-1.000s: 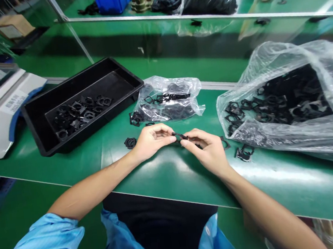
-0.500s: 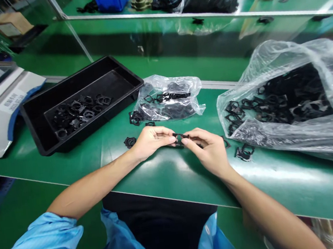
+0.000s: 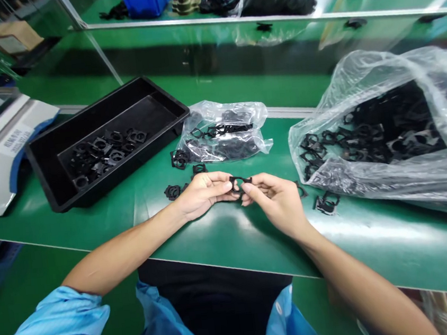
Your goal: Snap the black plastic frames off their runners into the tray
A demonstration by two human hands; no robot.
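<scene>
Left hand (image 3: 204, 195) and right hand (image 3: 277, 202) pinch a small square black plastic frame (image 3: 241, 182) up off the green bench, maybe to check it, with a clear plastic bag (image 3: 358, 78) to their right and a black plastic tray (image 3: 82, 112) ahead-left

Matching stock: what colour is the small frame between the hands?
Black; the small frame shows best in the head view.

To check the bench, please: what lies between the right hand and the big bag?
Two loose black frames lie between the right hand and the big bag, in the head view.
</scene>
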